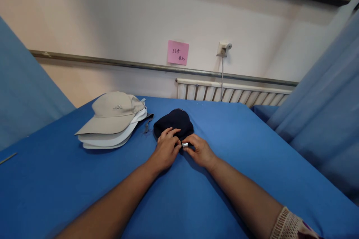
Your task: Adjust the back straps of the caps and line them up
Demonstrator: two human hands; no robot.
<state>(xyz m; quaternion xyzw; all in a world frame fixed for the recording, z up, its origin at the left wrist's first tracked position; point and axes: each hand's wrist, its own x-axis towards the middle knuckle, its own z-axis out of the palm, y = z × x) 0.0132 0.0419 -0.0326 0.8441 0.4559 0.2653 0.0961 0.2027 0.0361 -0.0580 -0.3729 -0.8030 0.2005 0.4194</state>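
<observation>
A dark navy cap [175,122] lies on the blue cloth-covered table [238,149] in the middle. My left hand [166,148] rests on the cap's near edge with fingers curled over the fabric. My right hand [199,150] pinches a small silver metal buckle [184,144] at the cap's back, fingers closed. Both hands meet at the buckle. A stack of caps [112,121], beige on top and white ones beneath, sits to the left of the navy cap.
The wall behind has a metal rail [98,61], a pink sticky note [177,52], a socket with a cord [223,49] and a white radiator [232,92]. Blue curtains hang at the left [25,89] and right [331,104].
</observation>
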